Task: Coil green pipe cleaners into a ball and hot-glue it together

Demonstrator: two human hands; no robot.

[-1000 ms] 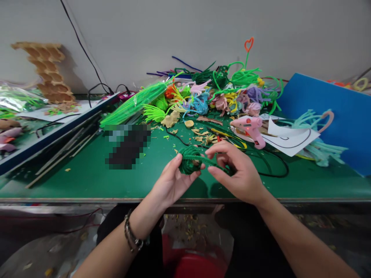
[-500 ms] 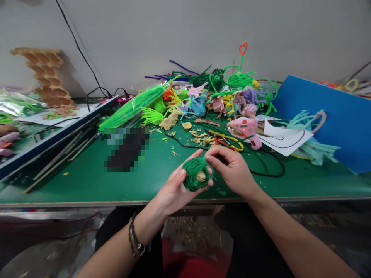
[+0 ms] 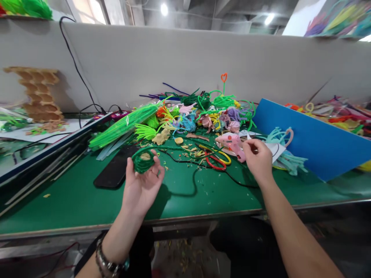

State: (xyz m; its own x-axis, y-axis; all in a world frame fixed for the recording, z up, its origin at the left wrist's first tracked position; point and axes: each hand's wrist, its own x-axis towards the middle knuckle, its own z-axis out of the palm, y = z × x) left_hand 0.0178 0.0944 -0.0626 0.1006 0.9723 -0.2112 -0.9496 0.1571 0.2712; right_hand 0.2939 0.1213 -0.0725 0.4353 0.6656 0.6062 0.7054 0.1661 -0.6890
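Gripping one green pipe-cleaner ball (image 3: 143, 161), the left hand (image 3: 142, 181) lifts; the right hand (image 3: 259, 158) touches one pink glue gun (image 3: 232, 143), fingers loose.

Dark green pipe-cleaner coil (image 3: 142, 161), tan core showing, held upright above green table

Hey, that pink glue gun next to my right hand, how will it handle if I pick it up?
The glue gun looks like hard plastic, so probably stiff and light. A black cord seems to trail from it across the green table, so it may drag. It lies beside the right hand, likely easy to grab by its handle.
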